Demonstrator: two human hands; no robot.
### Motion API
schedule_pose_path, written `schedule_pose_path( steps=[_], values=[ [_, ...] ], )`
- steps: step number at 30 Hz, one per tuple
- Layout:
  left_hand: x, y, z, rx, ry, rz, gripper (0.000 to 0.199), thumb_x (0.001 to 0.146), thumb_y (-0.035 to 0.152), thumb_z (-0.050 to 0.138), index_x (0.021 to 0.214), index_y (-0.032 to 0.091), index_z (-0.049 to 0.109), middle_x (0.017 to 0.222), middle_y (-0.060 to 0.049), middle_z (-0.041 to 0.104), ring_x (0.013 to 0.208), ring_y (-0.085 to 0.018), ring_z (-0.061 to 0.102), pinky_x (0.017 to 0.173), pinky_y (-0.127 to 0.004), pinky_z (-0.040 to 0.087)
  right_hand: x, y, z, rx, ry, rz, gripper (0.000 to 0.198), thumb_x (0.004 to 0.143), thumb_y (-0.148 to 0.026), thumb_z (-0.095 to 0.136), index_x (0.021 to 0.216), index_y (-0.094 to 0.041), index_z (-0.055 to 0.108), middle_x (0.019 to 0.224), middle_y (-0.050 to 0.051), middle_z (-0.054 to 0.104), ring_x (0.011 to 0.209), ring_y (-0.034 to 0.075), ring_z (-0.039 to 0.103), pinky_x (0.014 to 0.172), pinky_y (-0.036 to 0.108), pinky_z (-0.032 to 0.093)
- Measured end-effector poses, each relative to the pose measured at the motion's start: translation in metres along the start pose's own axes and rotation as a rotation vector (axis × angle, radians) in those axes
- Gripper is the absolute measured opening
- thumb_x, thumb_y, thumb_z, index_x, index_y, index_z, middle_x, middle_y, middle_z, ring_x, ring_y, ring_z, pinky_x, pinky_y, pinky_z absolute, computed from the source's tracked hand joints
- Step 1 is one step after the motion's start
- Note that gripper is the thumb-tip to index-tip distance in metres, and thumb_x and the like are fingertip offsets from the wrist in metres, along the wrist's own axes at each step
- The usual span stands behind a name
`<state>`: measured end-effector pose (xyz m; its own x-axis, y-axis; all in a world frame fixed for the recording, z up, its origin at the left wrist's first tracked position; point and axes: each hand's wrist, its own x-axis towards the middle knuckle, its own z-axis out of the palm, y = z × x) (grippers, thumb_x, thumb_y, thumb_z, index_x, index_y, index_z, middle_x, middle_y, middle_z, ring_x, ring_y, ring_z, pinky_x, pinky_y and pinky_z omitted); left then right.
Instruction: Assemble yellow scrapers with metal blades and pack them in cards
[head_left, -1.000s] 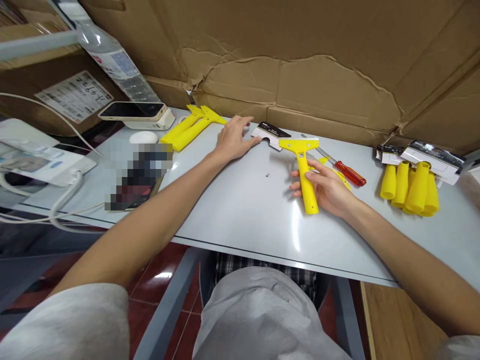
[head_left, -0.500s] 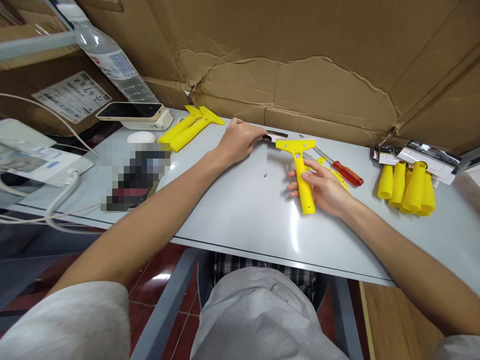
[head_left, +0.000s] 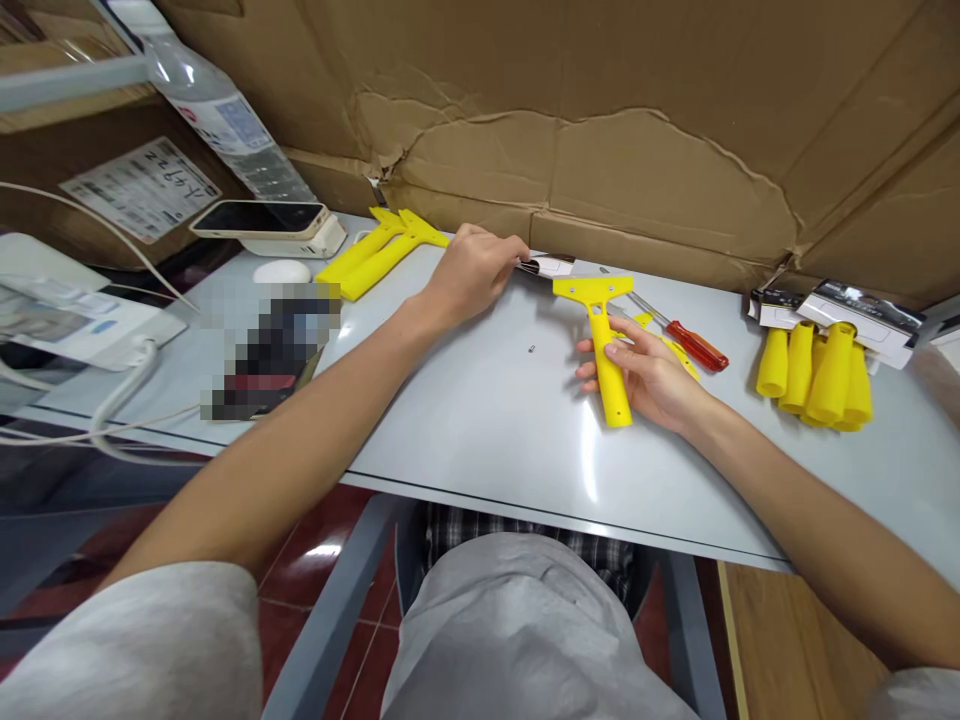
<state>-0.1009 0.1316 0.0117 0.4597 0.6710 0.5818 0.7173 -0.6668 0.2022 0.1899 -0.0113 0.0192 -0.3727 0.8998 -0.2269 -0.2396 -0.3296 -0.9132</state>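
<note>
My right hand (head_left: 651, 378) holds a yellow scraper (head_left: 606, 350) by its handle, its wide head pointing away from me and a few fingertips showing on the left side. At the back of the table my left hand (head_left: 474, 262) is closed in a pinch at the end of a small black-and-white box (head_left: 553, 266). What its fingertips grip is too small to make out. More yellow scraper parts (head_left: 679, 355) lie partly hidden behind my right hand. Beside them rests a screwdriver (head_left: 696, 345) with a red handle. A tiny metal piece (head_left: 532, 349) lies on the table between my hands.
Two yellow scrapers (head_left: 390, 255) lie back left, near a phone (head_left: 259, 218) on a white block and a plastic bottle (head_left: 225, 120). Several yellow handles (head_left: 829, 375) lean against small boxes (head_left: 862, 318) at right. A cardboard wall (head_left: 637, 180) closes off the back.
My left hand has drawn slightly back and its fingers have pinched closer together at the box end. The dark flap seen there before is less visible. My right hand keeps the scraper almost still.
</note>
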Motion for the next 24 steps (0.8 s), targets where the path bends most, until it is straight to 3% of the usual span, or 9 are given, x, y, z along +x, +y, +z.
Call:
schedule_pose_path(
  steps=[4,8,13,18,21,24],
  values=[
    [0.002,-0.003,-0.002,0.007,0.062,0.021,0.022,0.109,0.029,0.051,0.112,0.027,0.073,0.104,-0.005,0.083,0.102,-0.028,0.074,0.108,-0.050,0.044,0.000,0.000,-0.001,0.003,-0.003,-0.004,0.058,0.091,-0.028,0.076,0.143,-0.026,0.049,0.130,0.009,0.069,0.096,0.020,0.078,0.086,0.044,0.072],
    [0.003,0.001,-0.019,-0.011,0.125,-0.005,0.023,0.110,0.038,0.053,0.111,0.029,0.073,0.110,-0.003,0.083,0.106,-0.026,0.075,0.109,-0.050,0.044,0.000,0.000,0.000,0.011,-0.014,0.001,0.057,0.091,-0.028,0.075,0.142,-0.026,0.050,0.128,0.008,0.069,0.095,0.019,0.077,0.087,0.045,0.071],
    [0.001,0.014,-0.044,-0.337,0.194,-0.272,0.021,0.108,0.049,0.062,0.122,0.034,0.065,0.121,0.004,0.079,0.119,-0.022,0.067,0.107,-0.043,0.049,0.000,-0.001,0.001,0.027,0.001,0.005,0.057,0.090,-0.027,0.075,0.141,-0.025,0.050,0.126,0.008,0.069,0.094,0.019,0.077,0.084,0.044,0.071],
    [0.003,0.013,-0.044,-0.711,0.237,-0.528,0.020,0.103,0.032,0.074,0.116,0.025,0.062,0.112,0.003,0.074,0.122,-0.021,0.064,0.115,-0.045,0.050,-0.001,0.000,0.001,0.027,0.009,-0.006,0.056,0.091,-0.029,0.075,0.141,-0.026,0.049,0.128,0.008,0.069,0.095,0.019,0.076,0.084,0.045,0.071],
    [0.006,0.015,-0.031,-0.965,0.133,-0.692,0.029,0.092,0.015,0.076,0.115,0.024,0.061,0.094,-0.001,0.076,0.104,-0.024,0.074,0.099,-0.050,0.062,-0.002,0.000,0.000,0.028,0.014,-0.031,0.055,0.091,-0.030,0.075,0.140,-0.027,0.050,0.130,0.008,0.069,0.095,0.018,0.075,0.085,0.047,0.071],
    [0.007,0.034,-0.024,-1.148,0.001,-0.769,0.028,0.088,0.006,0.072,0.111,0.020,0.065,0.097,-0.007,0.079,0.097,-0.025,0.078,0.094,-0.048,0.066,-0.002,-0.003,0.001,0.025,0.043,-0.061,0.055,0.091,-0.029,0.076,0.140,-0.028,0.051,0.127,0.006,0.069,0.095,0.017,0.075,0.088,0.046,0.071]
  ],
)
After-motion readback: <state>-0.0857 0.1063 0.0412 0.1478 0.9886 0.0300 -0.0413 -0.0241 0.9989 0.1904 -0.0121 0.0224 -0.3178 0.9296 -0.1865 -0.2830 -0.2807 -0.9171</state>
